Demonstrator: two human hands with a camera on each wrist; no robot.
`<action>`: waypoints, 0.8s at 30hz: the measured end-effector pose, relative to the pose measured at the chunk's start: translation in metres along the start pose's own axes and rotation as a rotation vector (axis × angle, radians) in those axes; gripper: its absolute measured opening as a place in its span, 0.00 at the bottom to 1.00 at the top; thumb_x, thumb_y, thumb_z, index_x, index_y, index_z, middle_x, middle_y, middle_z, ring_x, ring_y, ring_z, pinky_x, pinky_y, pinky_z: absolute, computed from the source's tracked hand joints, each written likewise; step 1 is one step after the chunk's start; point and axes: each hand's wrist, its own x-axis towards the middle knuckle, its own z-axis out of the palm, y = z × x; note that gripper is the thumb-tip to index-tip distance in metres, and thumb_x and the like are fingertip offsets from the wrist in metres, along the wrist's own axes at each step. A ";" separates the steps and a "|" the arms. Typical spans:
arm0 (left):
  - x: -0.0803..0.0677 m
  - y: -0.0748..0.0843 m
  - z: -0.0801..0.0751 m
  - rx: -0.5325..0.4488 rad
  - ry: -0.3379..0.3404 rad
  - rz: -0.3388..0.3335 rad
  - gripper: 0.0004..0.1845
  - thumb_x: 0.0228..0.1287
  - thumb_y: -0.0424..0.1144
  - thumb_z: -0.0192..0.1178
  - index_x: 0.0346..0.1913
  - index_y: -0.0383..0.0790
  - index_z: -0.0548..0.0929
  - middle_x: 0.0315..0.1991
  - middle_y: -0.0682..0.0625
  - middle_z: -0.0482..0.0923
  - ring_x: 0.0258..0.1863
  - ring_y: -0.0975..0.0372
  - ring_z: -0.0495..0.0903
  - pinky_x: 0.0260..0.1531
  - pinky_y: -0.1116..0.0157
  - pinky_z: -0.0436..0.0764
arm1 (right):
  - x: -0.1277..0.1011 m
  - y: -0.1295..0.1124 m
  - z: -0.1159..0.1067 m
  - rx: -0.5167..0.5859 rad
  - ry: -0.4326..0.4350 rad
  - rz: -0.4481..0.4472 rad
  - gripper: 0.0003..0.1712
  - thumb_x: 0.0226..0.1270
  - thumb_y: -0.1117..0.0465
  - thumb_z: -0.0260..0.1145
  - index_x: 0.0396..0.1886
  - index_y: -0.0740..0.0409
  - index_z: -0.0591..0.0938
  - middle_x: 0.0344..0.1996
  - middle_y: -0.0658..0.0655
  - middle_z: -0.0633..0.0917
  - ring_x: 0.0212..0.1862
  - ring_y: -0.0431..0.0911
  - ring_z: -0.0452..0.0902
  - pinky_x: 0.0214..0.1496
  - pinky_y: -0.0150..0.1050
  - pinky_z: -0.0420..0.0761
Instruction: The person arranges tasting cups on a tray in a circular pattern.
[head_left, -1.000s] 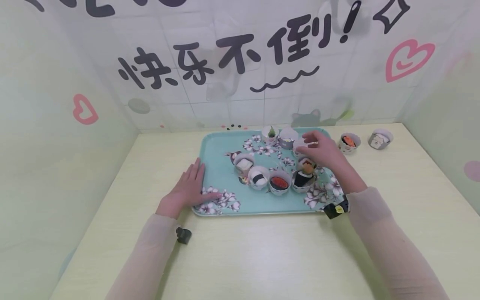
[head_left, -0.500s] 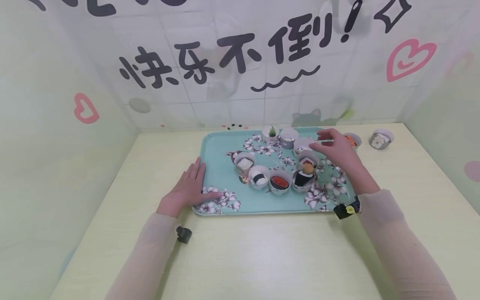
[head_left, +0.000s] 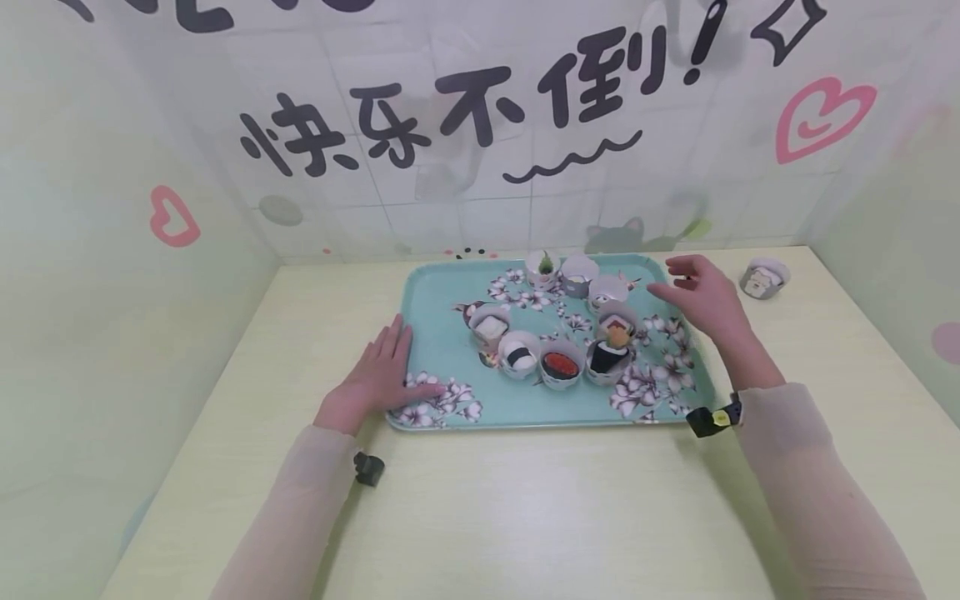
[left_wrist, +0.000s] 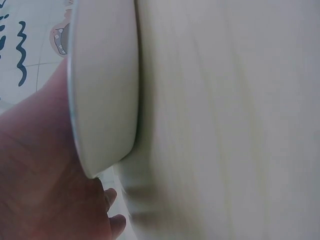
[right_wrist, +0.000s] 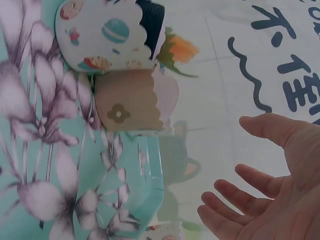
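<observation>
My left hand [head_left: 377, 367] lies with straight fingers along the left rim of a light-blue flowered tray [head_left: 450, 287]; in the left wrist view the thumb side overlaps the tray's outer wall [left_wrist: 105, 90]. Over the tray's right edge my right hand [head_left: 705, 300] hovers, holding nothing, fingers spread and slightly bent. Paper cups with toy sushi stand on the tray, among them a red-topped one [head_left: 560, 365], a black-banded white one [head_left: 519, 356] and a black cone-shaped one [head_left: 606, 360]. In the head view, the right hand hides a paper cup [right_wrist: 165, 232], whose edge shows in the right wrist view.
A paper cup with a white piece [head_left: 762, 279] stands on the table right of the tray. More cups sit at the tray's back, including one with a green leaf [head_left: 542, 269] and a grey one [head_left: 577, 277]. A printed sheet [head_left: 465, 192] lines the back wall.
My right hand has moved right, from over the tray's back cups to its right edge, now covering the orange-topped sushi cup. The left hand stays in place.
</observation>
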 end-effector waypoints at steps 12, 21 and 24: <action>0.000 -0.001 0.003 -0.005 0.008 0.004 0.65 0.58 0.71 0.60 0.79 0.29 0.39 0.81 0.34 0.29 0.79 0.38 0.38 0.78 0.41 0.47 | 0.015 0.026 -0.012 0.017 0.103 0.032 0.41 0.72 0.49 0.63 0.75 0.65 0.60 0.73 0.72 0.63 0.73 0.67 0.61 0.69 0.63 0.71; 0.001 -0.002 0.005 -0.011 0.007 0.004 0.65 0.58 0.72 0.59 0.79 0.30 0.38 0.81 0.34 0.29 0.80 0.38 0.37 0.78 0.41 0.47 | 0.025 0.039 -0.024 -0.015 0.109 0.037 0.46 0.71 0.46 0.62 0.78 0.64 0.55 0.76 0.73 0.58 0.76 0.69 0.54 0.70 0.68 0.66; 0.001 -0.003 0.005 -0.007 0.002 0.001 0.65 0.58 0.72 0.59 0.79 0.30 0.38 0.81 0.35 0.28 0.80 0.38 0.37 0.78 0.41 0.47 | 0.029 0.043 -0.026 -0.038 0.097 0.038 0.46 0.71 0.47 0.62 0.78 0.64 0.54 0.77 0.73 0.55 0.76 0.70 0.53 0.71 0.69 0.64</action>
